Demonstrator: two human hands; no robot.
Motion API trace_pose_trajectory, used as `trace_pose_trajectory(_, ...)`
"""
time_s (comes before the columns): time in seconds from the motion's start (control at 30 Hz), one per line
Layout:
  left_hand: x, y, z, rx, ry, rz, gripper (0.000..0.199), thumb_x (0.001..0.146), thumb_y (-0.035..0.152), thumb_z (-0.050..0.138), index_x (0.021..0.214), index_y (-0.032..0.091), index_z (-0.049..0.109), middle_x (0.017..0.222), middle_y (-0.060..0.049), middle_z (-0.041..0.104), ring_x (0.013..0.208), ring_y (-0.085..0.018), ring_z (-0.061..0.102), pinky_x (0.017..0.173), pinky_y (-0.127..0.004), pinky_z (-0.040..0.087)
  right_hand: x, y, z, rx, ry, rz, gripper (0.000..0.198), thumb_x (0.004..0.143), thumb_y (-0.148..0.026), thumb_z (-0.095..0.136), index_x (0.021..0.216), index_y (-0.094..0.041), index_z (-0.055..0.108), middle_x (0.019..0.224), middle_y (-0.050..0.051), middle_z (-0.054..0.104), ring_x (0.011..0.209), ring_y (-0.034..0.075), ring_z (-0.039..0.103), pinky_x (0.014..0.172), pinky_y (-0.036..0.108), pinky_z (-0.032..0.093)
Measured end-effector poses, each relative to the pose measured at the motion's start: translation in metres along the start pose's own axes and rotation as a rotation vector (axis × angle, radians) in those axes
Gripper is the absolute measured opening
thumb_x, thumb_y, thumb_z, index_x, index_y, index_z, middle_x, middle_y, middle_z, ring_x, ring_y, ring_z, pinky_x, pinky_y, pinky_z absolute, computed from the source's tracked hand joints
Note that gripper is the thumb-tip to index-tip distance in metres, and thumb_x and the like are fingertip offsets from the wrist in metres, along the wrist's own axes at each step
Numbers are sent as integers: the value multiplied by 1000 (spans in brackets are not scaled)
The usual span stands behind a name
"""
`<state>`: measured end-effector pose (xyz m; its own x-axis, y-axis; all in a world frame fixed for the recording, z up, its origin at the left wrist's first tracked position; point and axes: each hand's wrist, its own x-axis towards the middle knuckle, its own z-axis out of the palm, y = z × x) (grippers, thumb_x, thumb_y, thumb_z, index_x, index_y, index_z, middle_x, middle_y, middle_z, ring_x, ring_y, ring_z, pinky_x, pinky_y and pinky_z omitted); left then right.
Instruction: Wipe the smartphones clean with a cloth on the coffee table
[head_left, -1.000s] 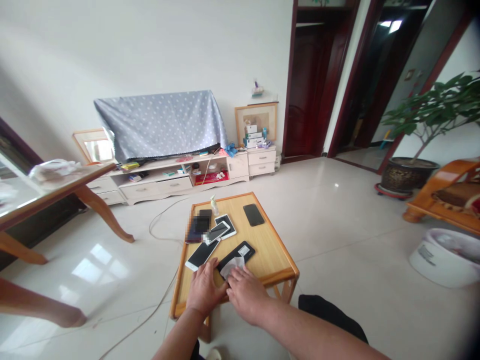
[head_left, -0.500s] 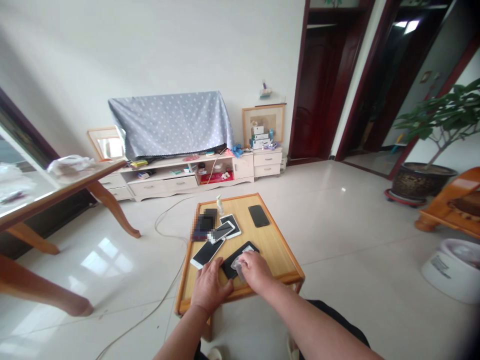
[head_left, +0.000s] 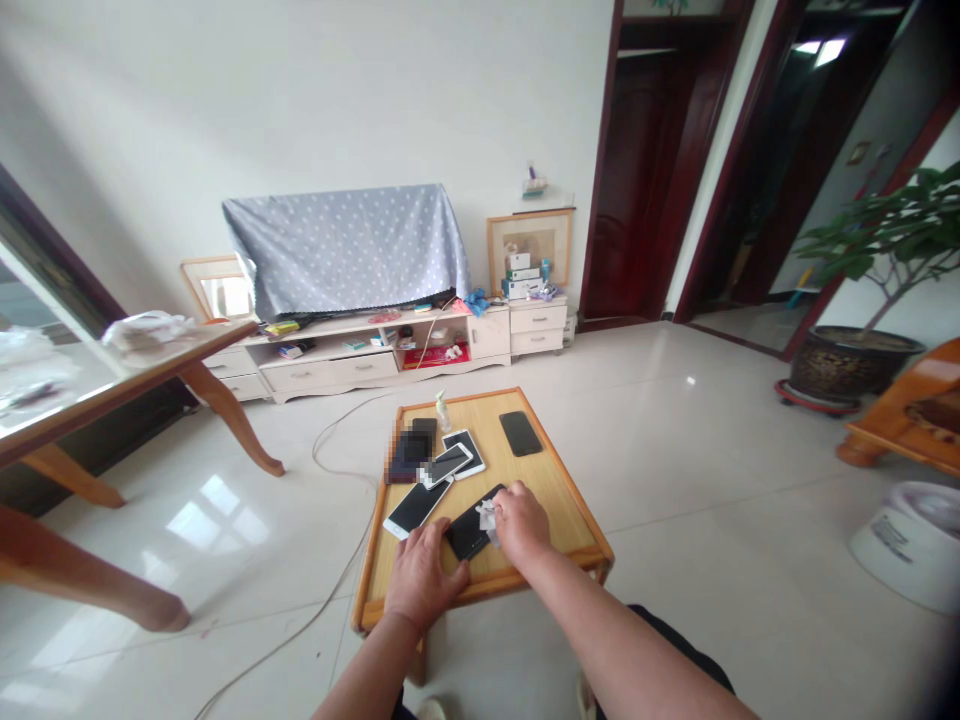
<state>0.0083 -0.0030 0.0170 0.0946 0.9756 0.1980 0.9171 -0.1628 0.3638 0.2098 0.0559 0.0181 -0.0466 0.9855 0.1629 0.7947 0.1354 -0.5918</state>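
Note:
A black phone (head_left: pixel 470 529) lies at a slant on the small wooden table (head_left: pixel 555 520). My left hand (head_left: pixel 424 572) holds its near left end, thumb on the near edge and fingers on the far side. Bunched in my right hand (head_left: pixel 522 520) is a white tissue (head_left: pixel 488 518), pressed on the right part of the screen. Beyond my left hand is a white-framed phone (head_left: pixel 417 507). A smaller white phone (head_left: pixel 448 465) partly overlaps another white phone (head_left: pixel 470 456). Another dark phone (head_left: pixel 520 433) rests at the far right of the tabletop.
At the table's far edge stands a small pump bottle (head_left: pixel 443 411), near a partly pixelated dark item (head_left: pixel 412 448). A cable (head_left: pixel 324 598) runs over the floor at left. A larger table (head_left: pixel 172 350) stands left, a white bucket-like container (head_left: pixel 907 540) right.
My right hand has slid the tissue a little toward the far right end of the black phone. My left hand stays at the phone's near left end.

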Motion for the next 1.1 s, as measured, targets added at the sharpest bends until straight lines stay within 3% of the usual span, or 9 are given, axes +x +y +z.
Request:
trace_pose_trajectory(0.1, 0, 1, -1, 0, 1, -1, 61, 74, 35, 68, 131, 23, 53, 130, -9, 65, 123, -30, 56, 108, -44, 37, -16, -17, 6, -48, -46, -67, 31, 96, -18, 44, 98, -19, 75, 110, 13, 68, 104, 26, 60, 91, 35, 44)
trace_pose_trajectory(0.17, -1, 2, -1, -2, -2, -14, 61, 73, 35, 69, 131, 24, 53, 129, -10, 65, 123, -30, 56, 108, -45, 37, -33, -26, 12, -73, -101, -149, 33, 95, -18, 46, 112, -18, 74, 122, 14, 67, 117, 28, 56, 101, 37, 41)
trace_pose_trajectory(0.27, 0, 2, -2, -9, -7, -24, 59, 74, 36, 68, 130, 25, 53, 131, -10, 65, 124, -31, 55, 108, -45, 36, -52, -31, 17, -127, -212, -318, 47, 94, -19, 48, 138, -9, 60, 150, 18, 49, 141, 31, 40, 116, 40, 29)
trace_pose_trajectory(0.33, 0, 2, -2, -15, -11, -22, 58, 75, 38, 68, 130, 25, 54, 131, -11, 65, 125, -31, 55, 108, -45, 36, -52, -26, 14, -147, -247, -365, 51, 98, -24, 43, 145, -5, 53, 157, 19, 40, 147, 31, 31, 120, 41, 24)
trace_pose_trajectory(0.53, -1, -1, -1, -17, -6, -4, 62, 74, 36, 68, 132, 23, 51, 133, -11, 64, 126, -31, 55, 109, -44, 36, -24, -11, 0, -206, -173, -167, 52, 105, -36, 33, 141, -7, 56, 154, 22, 43, 147, 32, 33, 122, 50, 19)
trace_pose_trajectory(0.73, -1, -6, 5, -38, -9, -9, 62, 73, 26, 64, 133, 23, 49, 136, -10, 62, 130, -28, 53, 111, -43, 35, -46, -27, 14, -83, -303, -510, 51, 105, -40, 34, 141, -12, 57, 155, 16, 44, 148, 27, 34, 124, 44, 18)
trace_pose_trajectory(0.93, 0, -7, 5, -28, 12, 8, 64, 73, 37, 68, 132, 24, 49, 135, -10, 63, 129, -30, 54, 112, -45, 36, -20, -21, 4, -155, -227, -252, 49, 106, -36, 31, 138, -13, 60, 154, 15, 46, 147, 27, 35, 122, 48, 20)
trace_pose_trajectory(1.0, -1, -9, 7, -35, 25, 10, 67, 73, 36, 67, 135, 23, 46, 135, -11, 62, 129, -30, 54, 112, -46, 36, -22, -23, 6, -152, -226, -272, 49, 106, -37, 32, 139, -12, 59, 154, 15, 46, 147, 27, 35, 123, 46, 19)
trace_pose_trajectory(1.1, -1, -13, 12, -45, 45, -6, 71, 74, 27, 61, 141, 20, 40, 135, -13, 61, 130, -29, 54, 111, -46, 36, -38, -31, 15, -97, -260, -416, 48, 105, -37, 35, 138, -12, 60, 153, 15, 47, 146, 26, 36, 123, 43, 19)
